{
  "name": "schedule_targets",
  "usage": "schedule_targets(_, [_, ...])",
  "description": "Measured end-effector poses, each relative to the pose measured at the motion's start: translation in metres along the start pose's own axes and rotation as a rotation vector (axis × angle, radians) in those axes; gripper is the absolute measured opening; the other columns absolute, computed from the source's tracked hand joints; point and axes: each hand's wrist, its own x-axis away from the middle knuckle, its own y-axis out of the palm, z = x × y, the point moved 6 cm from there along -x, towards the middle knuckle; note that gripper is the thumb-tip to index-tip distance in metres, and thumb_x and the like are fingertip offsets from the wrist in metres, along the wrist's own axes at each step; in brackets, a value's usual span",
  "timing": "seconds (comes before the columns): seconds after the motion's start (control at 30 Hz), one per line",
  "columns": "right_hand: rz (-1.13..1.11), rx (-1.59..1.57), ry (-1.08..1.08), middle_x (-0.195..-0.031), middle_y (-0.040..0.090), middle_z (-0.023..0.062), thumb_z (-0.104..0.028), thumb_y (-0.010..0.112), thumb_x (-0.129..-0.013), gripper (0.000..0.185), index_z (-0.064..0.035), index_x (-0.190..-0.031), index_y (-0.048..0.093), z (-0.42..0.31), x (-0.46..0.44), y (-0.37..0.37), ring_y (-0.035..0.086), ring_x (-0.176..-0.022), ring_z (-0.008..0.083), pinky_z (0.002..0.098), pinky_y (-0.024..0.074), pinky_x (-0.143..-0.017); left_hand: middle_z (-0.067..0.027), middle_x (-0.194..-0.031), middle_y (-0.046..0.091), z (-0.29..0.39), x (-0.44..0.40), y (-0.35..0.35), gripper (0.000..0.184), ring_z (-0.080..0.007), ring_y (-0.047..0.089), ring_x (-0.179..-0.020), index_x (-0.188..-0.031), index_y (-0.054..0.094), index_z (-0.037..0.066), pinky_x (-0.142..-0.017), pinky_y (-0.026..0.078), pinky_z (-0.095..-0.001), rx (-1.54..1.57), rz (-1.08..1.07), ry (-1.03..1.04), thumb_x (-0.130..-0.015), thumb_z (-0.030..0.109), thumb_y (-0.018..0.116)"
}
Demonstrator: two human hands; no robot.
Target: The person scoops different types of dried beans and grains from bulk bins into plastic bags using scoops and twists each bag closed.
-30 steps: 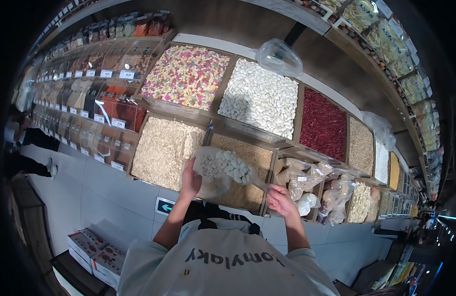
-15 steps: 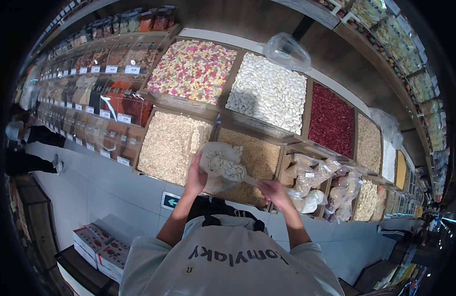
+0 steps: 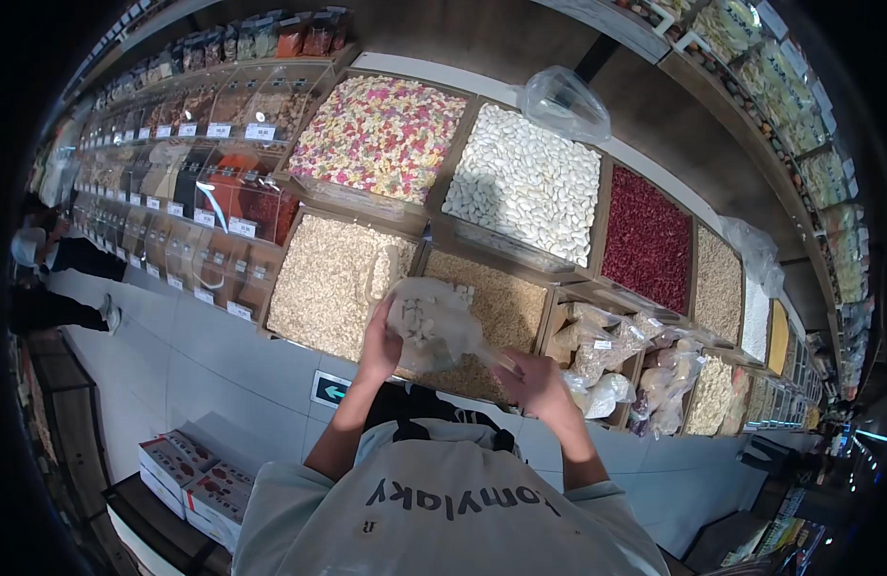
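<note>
My left hand (image 3: 380, 344) is closed on the side of a clear plastic bag (image 3: 429, 357) with white beans (image 3: 417, 322) inside. My right hand (image 3: 535, 382) grips the handle of a scoop (image 3: 487, 353), whose head is at the bag and partly hidden by the plastic. Both hands are above the lower bins, over the edge between a bin of pale oat-like flakes (image 3: 319, 288) and a bin of brown grain (image 3: 511, 300). A few white pieces show just beyond the bag. Behind it stands a bin of large white beans (image 3: 530, 178).
Beside the white beans are bins of multicoloured pieces (image 3: 381, 134) and dark red beans (image 3: 645, 240). Bagged goods (image 3: 597, 350) fill a compartment at right. An empty-looking plastic bag (image 3: 563, 101) lies on the back ledge. Another person (image 3: 74, 254) stands far left; boxes (image 3: 194, 475) sit behind.
The scoop has tipped, and the white beans that lay in it no longer show there. My right hand has turned, its back now more in view. My left hand stays on the bag.
</note>
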Motion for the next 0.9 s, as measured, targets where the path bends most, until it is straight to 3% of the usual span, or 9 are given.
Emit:
schedule_targets(0.2, [0.207,-0.11,-0.086,-0.064,0.059,0.012,-0.023,0.067,-0.091,0.027,-0.0013,-0.106,0.067,0.026,0.0,-0.057,0.058,-0.055,0.019,0.033,0.0435,-0.05,-0.017,-0.132,0.055,-0.017,-0.001,0.006,0.076,-0.0243,0.052,-0.124,-0.143,0.042,-0.001,-0.104,0.038,-0.0282,0.186,-0.05,-0.136,-0.07,-0.021,0.042])
schedule_targets(0.27, [0.406,-0.475,0.012,-0.062,0.055,0.0017,-0.024,0.063,-0.096,0.027,0.0,-0.108,0.067,0.055,-0.01,-0.082,0.051,-0.055,0.0077,0.026,0.0386,-0.047,-0.0154,-0.13,0.056,-0.018,-0.002,0.01,0.078,-0.0222,0.053,-0.121,-0.144,0.042,0.0,-0.102,0.038,-0.0267,0.215,-0.064,-0.135,-0.07,-0.022,0.043])
schedule_targets(0.3, [0.411,-0.472,0.012,-0.062,0.055,0.0017,-0.024,0.063,-0.096,0.027,0.0,-0.108,0.067,0.062,-0.018,-0.086,0.051,-0.055,0.0077,0.026,0.0386,-0.047,-0.0135,-0.127,0.057,-0.018,-0.001,0.012,0.079,-0.0196,0.054,-0.113,-0.144,0.042,0.001,-0.097,0.04,-0.0253,0.276,-0.067,-0.168,-0.069,-0.022,0.043])
schedule_targets(0.37, [0.57,-0.976,0.143,-0.064,0.051,-0.0042,-0.025,0.059,-0.099,0.031,0.0014,-0.115,0.064,0.09,-0.034,-0.091,0.045,-0.053,0.0045,0.0224,0.0354,-0.045,-0.0117,-0.123,0.058,-0.014,-0.002,0.014,0.08,-0.017,0.056,-0.104,-0.145,0.043,0.002,-0.092,0.042,-0.024,0.338,-0.074,-0.191,-0.068,-0.022,0.043])
schedule_targets(0.5, [0.628,-0.917,0.192,-0.063,0.047,-0.0043,-0.028,0.057,-0.101,0.036,0.0006,-0.121,0.062,0.122,-0.066,-0.086,0.042,-0.052,0.0038,0.0234,0.0341,-0.043,-0.0081,-0.115,0.059,0.005,-0.001,0.014,0.083,-0.0115,0.049,-0.084,-0.145,0.044,0.004,-0.077,0.041,-0.0212,0.351,-0.073,-0.213,-0.066,-0.021,0.041])
schedule_targets(0.57, [0.677,-0.604,0.136,-0.065,0.048,-0.0039,-0.029,0.056,-0.101,0.035,-0.0014,-0.121,0.063,0.121,-0.077,-0.089,0.04,-0.055,0.0028,0.021,0.0344,-0.047,-0.0075,-0.113,0.059,0.012,-0.001,0.013,0.083,-0.0101,0.046,-0.08,-0.145,0.045,0.005,-0.074,0.04,-0.0203,0.356,-0.078,-0.211,-0.066,-0.021,0.04])
schedule_targets(0.7, [0.691,-0.156,0.066,-0.069,0.055,0.0004,-0.026,0.06,-0.097,0.038,0.0024,-0.122,0.062,0.111,-0.104,-0.102,0.047,-0.063,0.008,0.0264,0.0418,-0.06,-0.0087,-0.124,0.058,0.01,0.0,0.018,0.084,-0.0112,0.054,-0.092,-0.146,0.044,0.005,-0.082,0.042,-0.0218,0.332,-0.118,-0.237,-0.066,-0.021,0.039])
schedule_targets(0.83, [0.774,-0.138,0.089,-0.07,0.057,0.0042,-0.025,0.065,-0.093,0.043,0.0021,-0.126,0.06,0.103,-0.127,-0.115,0.052,-0.065,0.0128,0.0283,0.0454,-0.066,-0.0102,-0.142,0.05,0.013,0.002,0.026,0.083,-0.0171,0.055,-0.118,-0.146,0.042,0.004,-0.096,0.043,-0.0268,0.623,-0.147,-0.265,-0.068,-0.022,0.039])
schedule_targets(0.9, [0.839,-0.079,0.043,-0.085,0.061,0.0092,-0.022,0.067,-0.091,0.045,0.0013,-0.129,0.058,0.108,-0.131,-0.113,0.056,-0.076,0.0188,0.0305,0.0469,-0.074,-0.0103,-0.145,0.047,0.023,0.001,0.028,0.081,-0.019,0.053,-0.123,-0.146,0.041,0.003,-0.1,0.042,-0.0292,0.698,-0.144,-0.267,-0.069,-0.022,0.04])
